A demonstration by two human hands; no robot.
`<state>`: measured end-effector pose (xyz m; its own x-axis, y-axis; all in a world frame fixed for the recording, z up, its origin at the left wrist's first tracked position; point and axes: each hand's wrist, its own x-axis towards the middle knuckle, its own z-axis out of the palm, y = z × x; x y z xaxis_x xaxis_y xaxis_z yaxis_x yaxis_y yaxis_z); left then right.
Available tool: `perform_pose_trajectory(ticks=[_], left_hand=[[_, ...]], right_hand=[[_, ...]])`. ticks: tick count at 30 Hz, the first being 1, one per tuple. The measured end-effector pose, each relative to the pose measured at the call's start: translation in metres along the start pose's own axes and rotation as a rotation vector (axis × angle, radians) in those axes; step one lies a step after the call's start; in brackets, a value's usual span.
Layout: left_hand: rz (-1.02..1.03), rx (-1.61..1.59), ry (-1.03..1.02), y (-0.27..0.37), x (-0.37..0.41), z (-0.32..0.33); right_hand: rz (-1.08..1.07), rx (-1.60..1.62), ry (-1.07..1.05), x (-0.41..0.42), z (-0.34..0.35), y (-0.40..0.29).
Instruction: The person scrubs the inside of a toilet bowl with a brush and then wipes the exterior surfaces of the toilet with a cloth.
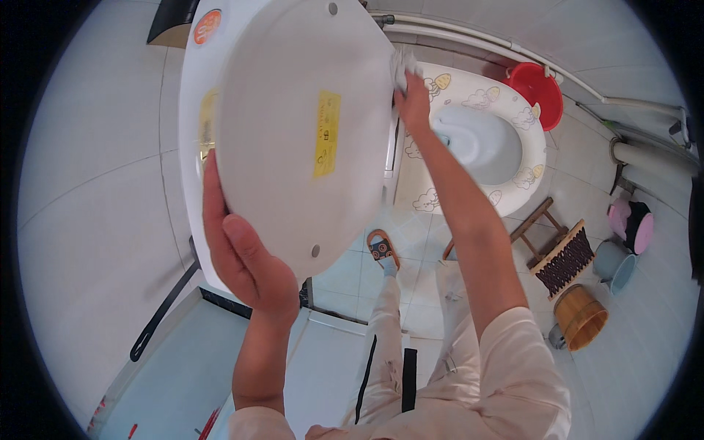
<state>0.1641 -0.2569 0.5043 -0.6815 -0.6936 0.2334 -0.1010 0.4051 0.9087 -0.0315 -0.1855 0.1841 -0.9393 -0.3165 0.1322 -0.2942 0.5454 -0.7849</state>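
A large white toilet lid [275, 137] stands raised, its underside towards me, with a yellow warning label and grey bumpers. My left hand [247, 253] grips its lower left edge, the thumb on the near side and the fingers partly behind. With my right hand [413, 102] I hold a crumpled white cloth or tissue [404, 66] against the lid's right edge; that hand is slightly blurred. Just right of it lies the toilet seat [528, 159] with a padded cover printed with clouds, around the open bowl [478, 146]. Behind the lid, a white body [192, 110] bears an orange sticker.
A red basin [536, 96] stands beyond the toilet, below wall pipes [467, 38]. On the right are a folding stool [564, 258], a wooden bucket [580, 318] and a blue-grey bucket [615, 267]. A black handle [165, 311] sticks out at the lower left.
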Motion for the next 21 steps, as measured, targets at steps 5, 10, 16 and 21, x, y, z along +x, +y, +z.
perform_pose_trajectory(ticks=[5, 10, 16, 21], left_hand=[[0.032, 0.067, -0.025, -0.006, -0.002, -0.006], [0.108, 0.129, -0.05, -0.009, 0.001, -0.01], [0.179, 0.034, -0.069, -0.006, 0.006, 0.001], [0.213, 0.064, -0.058, -0.011, 0.007, -0.005]], right_hand=[[0.127, 0.1, -0.077, -0.19, -0.017, -0.032], [0.235, 0.165, -0.096, -0.271, -0.029, -0.05], [0.115, 0.089, 0.071, -0.056, 0.001, -0.001], [0.177, 0.142, 0.013, -0.093, -0.002, -0.018]])
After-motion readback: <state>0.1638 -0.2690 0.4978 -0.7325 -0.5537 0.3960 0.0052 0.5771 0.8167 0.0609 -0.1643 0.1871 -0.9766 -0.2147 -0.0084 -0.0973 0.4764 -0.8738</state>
